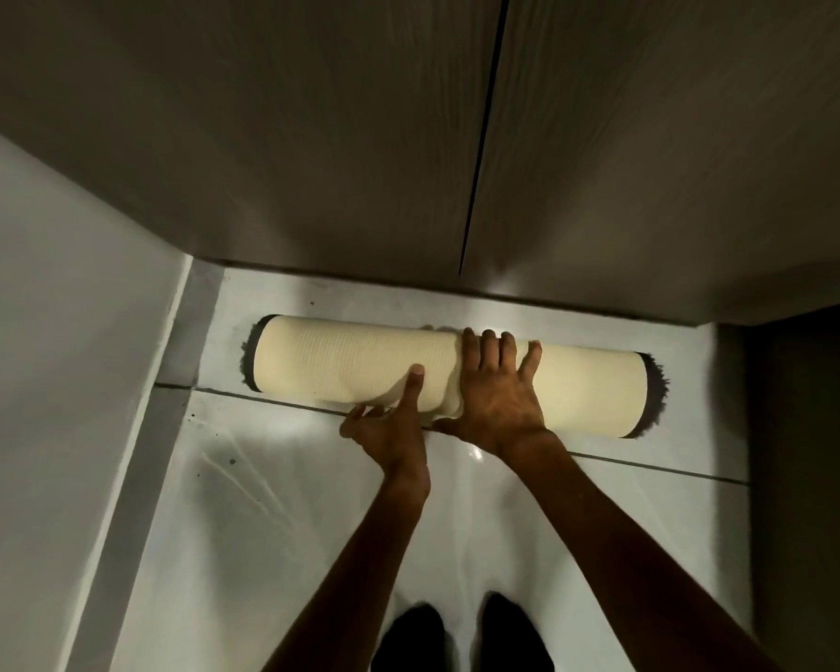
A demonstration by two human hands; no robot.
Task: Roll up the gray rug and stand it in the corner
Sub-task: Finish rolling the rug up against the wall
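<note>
Both hands are on the rolled rug [360, 368]: my right hand [498, 390] lies flat on top with fingers spread, pressing rather than gripping, while my left hand [389, 421] pinches the loose flap edge between thumb and fingers. I see the roll lying on its side on the pale tile floor [272, 502] at twelve o'clock from me (cream backing outward, dark gray pile showing at both ends), close beside the wooden panel [311, 138]. At nine o'clock stands a white wall [44, 332].
</note>
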